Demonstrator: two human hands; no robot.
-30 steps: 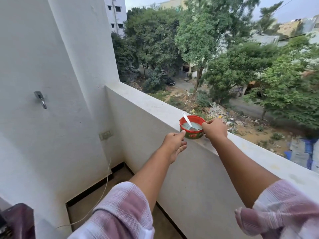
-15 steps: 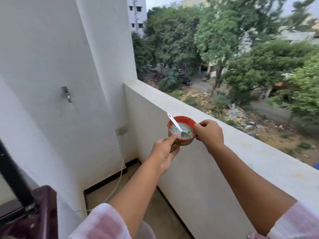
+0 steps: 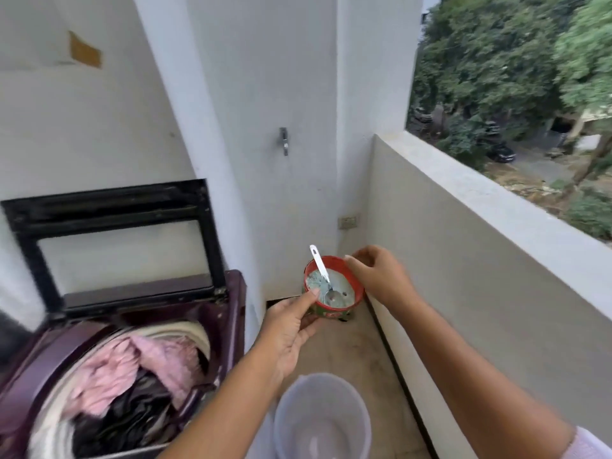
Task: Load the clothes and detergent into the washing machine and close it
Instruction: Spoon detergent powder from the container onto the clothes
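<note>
A red detergent tub [image 3: 348, 282] with pale powder and a white spoon [image 3: 320, 264] in it is held in the air above the balcony floor. My left hand [image 3: 287, 332] grips it from the left, thumb on the rim and fingers underneath. My right hand [image 3: 377, 279] is at the right rim, its fingers curled over the edge. At lower left is the maroon top-load washing machine [image 3: 231, 313], its lid [image 3: 112, 207] standing open. Pink and dark clothes [image 3: 112, 372] fill the drum.
A translucent bucket [image 3: 357, 409] stands on the floor just below my hands. The balcony parapet [image 3: 496, 260] runs along the right. A tap [image 3: 283, 140] and a wall socket [image 3: 347, 222] are on the white wall ahead.
The tub has come off the parapet ledge and moved down and left toward the machine, with both hands on it. My view has swung left and down, bringing the open machine and bucket into sight.
</note>
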